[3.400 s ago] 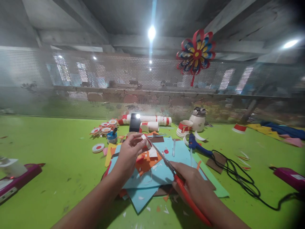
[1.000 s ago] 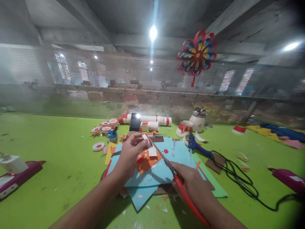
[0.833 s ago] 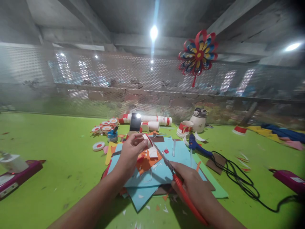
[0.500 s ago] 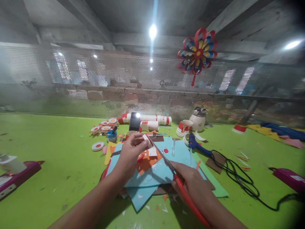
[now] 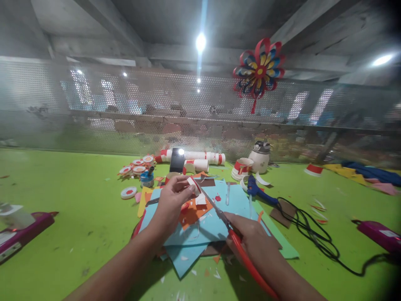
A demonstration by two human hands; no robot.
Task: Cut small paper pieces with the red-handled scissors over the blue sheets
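Note:
My left hand (image 5: 177,194) pinches a small white and red piece of paper (image 5: 193,186) between thumb and fingers. Wrapped round the handles of red-handled scissors (image 5: 242,255) is my right hand (image 5: 249,234). The blades point up and left, with their tips at the red edge of the paper piece; whether they are cutting into it I cannot tell. Under both hands lie light blue sheets (image 5: 206,228), with an orange paper piece (image 5: 191,217) and small scraps on top.
A blue glue gun (image 5: 261,194) with a black cord lies at right, near cut paper cups (image 5: 242,168) and a bottle (image 5: 260,158). Behind the sheets are a phone (image 5: 177,160) and paper-cup tubes (image 5: 216,158). Round decorated discs (image 5: 138,167) and a blue jar (image 5: 147,179) sit left. Power strips (image 5: 28,234) flank the table.
Hardly anything differs. The view has shifted very slightly, and both hands keep their hold on the paper piece and the scissors.

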